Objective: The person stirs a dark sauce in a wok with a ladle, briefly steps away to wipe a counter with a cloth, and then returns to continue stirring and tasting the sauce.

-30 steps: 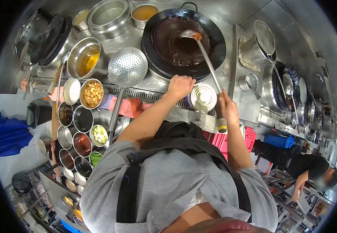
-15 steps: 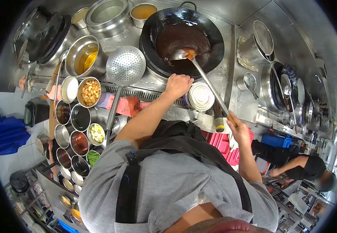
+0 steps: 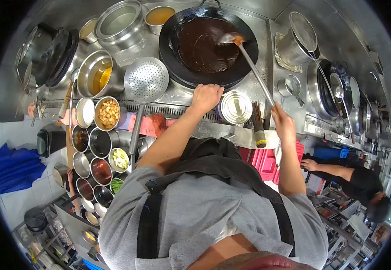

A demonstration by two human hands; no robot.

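Observation:
A large black wok (image 3: 165, 45) holds dark brown, glossy sauce (image 3: 195, 42). My left hand (image 3: 207, 97) is closed at the wok's near rim; the hand itself hides what its fingers wrap round there. In my right hand (image 3: 284, 123) is the handle of a long metal ladle (image 3: 257, 69), with fingers closed around it. The ladle's head, blurred by motion, is over the right part of the sauce, with something orange-red on it. Close to my left hand stands an open tin can (image 3: 236, 108), and right of it a bamboo brush (image 3: 258, 128).
A perforated strainer (image 3: 146, 79) lies left of the wok, beside a pot of yellow oil (image 3: 80, 74). Several seasoning tins, including a bowl of browned cubes (image 3: 108, 113), fill the left. A sieve (image 3: 303, 31) rests on a pot at right. A co-worker (image 3: 360, 180) stands at far right.
My right hand has moved up and slightly right, carrying the ladle head from the lower middle of the sauce to its upper right. My left hand stays at the wok rim.

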